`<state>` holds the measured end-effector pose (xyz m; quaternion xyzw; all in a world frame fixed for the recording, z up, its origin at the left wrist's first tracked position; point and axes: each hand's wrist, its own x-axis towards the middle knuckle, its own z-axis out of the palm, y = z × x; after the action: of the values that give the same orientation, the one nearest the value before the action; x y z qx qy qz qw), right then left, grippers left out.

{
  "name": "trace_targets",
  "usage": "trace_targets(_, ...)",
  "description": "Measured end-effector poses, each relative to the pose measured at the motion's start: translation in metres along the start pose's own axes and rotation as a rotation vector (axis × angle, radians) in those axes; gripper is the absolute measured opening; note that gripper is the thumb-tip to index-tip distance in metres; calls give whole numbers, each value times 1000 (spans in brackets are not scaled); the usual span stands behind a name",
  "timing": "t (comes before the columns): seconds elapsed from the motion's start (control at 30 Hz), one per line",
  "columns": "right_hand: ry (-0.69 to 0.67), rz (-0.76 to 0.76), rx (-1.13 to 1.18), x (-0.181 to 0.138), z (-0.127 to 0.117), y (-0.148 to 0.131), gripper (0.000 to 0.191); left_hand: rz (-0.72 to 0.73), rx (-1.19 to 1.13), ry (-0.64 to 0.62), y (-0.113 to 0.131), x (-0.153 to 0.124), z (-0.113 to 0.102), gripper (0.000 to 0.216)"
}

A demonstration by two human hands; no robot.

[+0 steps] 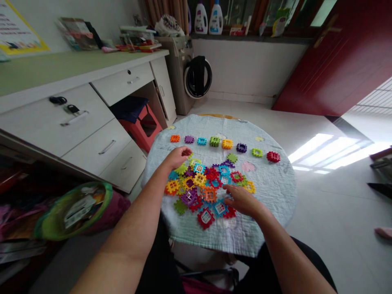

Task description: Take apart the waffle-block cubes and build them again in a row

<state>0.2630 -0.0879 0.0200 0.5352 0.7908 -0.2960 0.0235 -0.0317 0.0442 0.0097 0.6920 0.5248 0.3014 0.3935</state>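
"Curled were the fingers of our left hand (180, 157), but what did we grasp?"

"We couldn't tell. A yellow-green piece (190, 156) showed right by the fingertips, at ten o'clock on the pile (200, 179); pinched or merely brushed, it was unclear. Our right hand (240, 199), at four o'clock, was loosely parted, with nothing visible clasped."

"And where were the pieces?"

"We had them overlapping mid-table on the cloth (272, 200), toward six o'clock. Beyond the pile, a row of blocks (214, 141) ran from ten to two."

"How did we judge their handling?"

"Light and stiff, we reckoned: plastic-looking, perhaps slick on the flat faces, with teeth that gave us purchase. Hard squeezing might have bent the thinner window bars."

"So where did we favour taking hold?"

"By opposite toothed edges, between thumb and forefinger. Neighbours could snag, we thought, so a topmost one, like the orange piece (209, 194), suited us best."
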Motion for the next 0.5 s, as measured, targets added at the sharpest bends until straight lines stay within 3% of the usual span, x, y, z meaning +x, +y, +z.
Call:
trace_targets(0.1, -1, -5, 0, -1, -2, -2, 45, -82, 135, 211, -14, 1, -23, 26)
trace_targets(0.17, -3, -5, -6, -1, -3, -3, 45, -164, 255, 218, -21, -2, -34, 27)
trace_targets(0.37, -11, 6, -23, -1, -3, -5, 46, -322, 468, -127, -22, -13, -36, 30)
trace_targets(0.5, -21, 17, -19, -1, -4, -5, 48, -356, 596, -222, -12, -20, -21, 37)
